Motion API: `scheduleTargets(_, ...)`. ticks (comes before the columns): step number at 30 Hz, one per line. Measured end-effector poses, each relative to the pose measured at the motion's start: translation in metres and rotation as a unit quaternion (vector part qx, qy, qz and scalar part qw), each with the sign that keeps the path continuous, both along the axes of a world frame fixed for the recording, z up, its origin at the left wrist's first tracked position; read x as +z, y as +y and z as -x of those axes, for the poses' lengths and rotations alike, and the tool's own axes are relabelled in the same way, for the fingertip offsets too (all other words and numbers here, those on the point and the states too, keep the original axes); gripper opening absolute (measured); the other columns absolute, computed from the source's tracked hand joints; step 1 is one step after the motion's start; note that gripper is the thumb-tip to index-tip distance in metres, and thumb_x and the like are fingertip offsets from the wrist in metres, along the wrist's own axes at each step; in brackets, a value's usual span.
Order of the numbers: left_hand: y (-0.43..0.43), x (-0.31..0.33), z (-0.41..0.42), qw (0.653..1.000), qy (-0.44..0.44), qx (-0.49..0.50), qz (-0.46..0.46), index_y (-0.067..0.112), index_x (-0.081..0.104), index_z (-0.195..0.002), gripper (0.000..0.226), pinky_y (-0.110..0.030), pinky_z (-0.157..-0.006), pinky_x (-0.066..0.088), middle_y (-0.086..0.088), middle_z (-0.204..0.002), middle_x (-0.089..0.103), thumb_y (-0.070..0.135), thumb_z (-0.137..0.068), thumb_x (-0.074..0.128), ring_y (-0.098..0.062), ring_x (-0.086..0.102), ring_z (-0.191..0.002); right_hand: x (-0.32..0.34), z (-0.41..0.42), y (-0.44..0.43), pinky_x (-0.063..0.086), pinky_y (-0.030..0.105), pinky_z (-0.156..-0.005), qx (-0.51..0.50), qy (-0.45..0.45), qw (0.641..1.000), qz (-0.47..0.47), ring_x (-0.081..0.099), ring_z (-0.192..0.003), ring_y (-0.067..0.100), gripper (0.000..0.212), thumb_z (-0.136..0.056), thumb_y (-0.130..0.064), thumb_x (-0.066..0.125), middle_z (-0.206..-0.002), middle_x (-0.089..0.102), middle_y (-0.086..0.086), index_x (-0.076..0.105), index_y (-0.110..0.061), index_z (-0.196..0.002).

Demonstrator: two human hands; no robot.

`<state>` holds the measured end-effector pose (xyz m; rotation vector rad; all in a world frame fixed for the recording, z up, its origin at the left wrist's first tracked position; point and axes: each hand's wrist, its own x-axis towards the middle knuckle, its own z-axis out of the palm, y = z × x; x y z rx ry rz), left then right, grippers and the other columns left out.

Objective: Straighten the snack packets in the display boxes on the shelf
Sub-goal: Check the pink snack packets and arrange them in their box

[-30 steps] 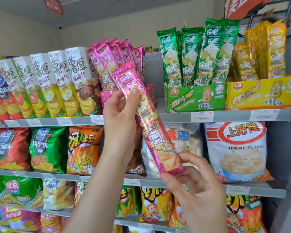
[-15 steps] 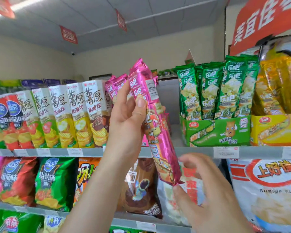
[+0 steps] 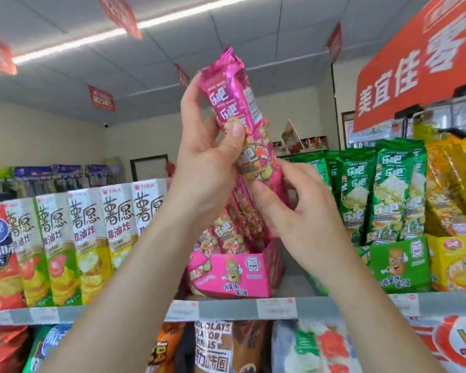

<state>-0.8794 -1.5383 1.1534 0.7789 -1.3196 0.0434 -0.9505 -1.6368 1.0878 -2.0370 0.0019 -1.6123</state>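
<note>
My left hand (image 3: 205, 154) grips a long pink snack packet (image 3: 233, 95) upright, thumb pressed on its front, above the pink display box (image 3: 234, 275) on the shelf. My right hand (image 3: 293, 208) pinches the same packet's lower part between thumb and fingers. More pink packets (image 3: 226, 227) lean inside the box, partly hidden behind my hands. The packet's bottom end is hidden by my right hand.
Green packets (image 3: 388, 189) stand in a green display box (image 3: 396, 265) to the right, then a yellow box (image 3: 455, 257) with gold packets. White-topped chip packets (image 3: 84, 238) line the shelf to the left. The grey shelf edge (image 3: 226, 309) carries price tags; larger bags fill the shelf below.
The pink packet has risen and come closer to upright over the pink box. My right hand moved up from the packet's bottom end to pinch it higher. The view tilted upward.
</note>
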Motion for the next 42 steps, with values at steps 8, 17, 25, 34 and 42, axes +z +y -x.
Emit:
scheduleTargets(8,0.007,0.043,-0.03,0.986,-0.1,0.089,-0.095,0.006,0.036,-0.128,0.049,-0.032,-0.084,0.056,-0.009,-0.101,0.068,-0.008,-0.089,0.062,-0.022,0.068,-0.09,0.066,-0.013,-0.004,0.05,0.033,-0.077,-0.048,-0.023,0.998,0.043,0.062,-0.088,0.011,0.038,-0.087,-0.035,0.068,-0.092,0.065,-0.01,0.056,-0.031,-0.123)
scheduleTargets(17,0.014,0.016,-0.066,0.681,-0.456,0.511,-0.259,0.025,0.056,-0.126,0.05,-0.039,-0.095,0.046,0.002,-0.118,0.066,0.054,-0.09,0.035,-0.019,0.056,-0.114,0.084,-0.043,-0.008,0.055,0.044,-0.071,-0.114,-0.037,0.99,0.08,0.066,-0.08,0.02,0.1,-0.086,-0.006,0.069,-0.093,0.064,0.003,0.002,-0.049,-0.147)
scheduleTargets(25,0.013,-0.001,-0.079,0.698,-0.452,0.51,-0.219,0.036,0.055,-0.123,0.034,-0.036,-0.072,0.052,0.008,-0.101,0.071,0.03,-0.09,0.051,-0.02,0.064,-0.091,0.069,-0.079,-0.021,0.047,0.039,-0.074,-0.173,0.068,0.981,0.049,0.06,-0.088,0.031,0.096,-0.088,-0.008,0.064,-0.104,0.063,0.01,-0.003,-0.038,-0.151)
scheduleTargets(34,0.013,0.003,-0.085,0.691,-0.475,0.482,-0.254,0.037,0.047,-0.134,0.052,-0.034,-0.086,0.051,0.013,-0.121,0.064,0.052,-0.086,0.058,-0.014,0.061,-0.105,0.015,-0.098,-0.051,0.041,0.027,-0.052,-0.098,0.24,0.96,-0.108,0.06,-0.072,0.013,0.033,-0.09,-0.01,0.061,-0.084,0.059,-0.009,0.042,-0.021,-0.115)
scheduleTargets(42,0.022,0.032,-0.079,0.706,-0.451,0.359,-0.41,0.035,0.032,-0.143,0.075,-0.031,-0.095,0.047,0.008,-0.135,0.056,0.04,-0.081,0.074,-0.009,0.061,-0.108,-0.008,-0.1,-0.054,0.045,0.029,-0.077,-0.091,0.216,0.96,-0.152,0.059,-0.1,0.021,0.033,-0.095,-0.01,0.05,-0.123,0.063,0.003,0.048,-0.015,-0.129)
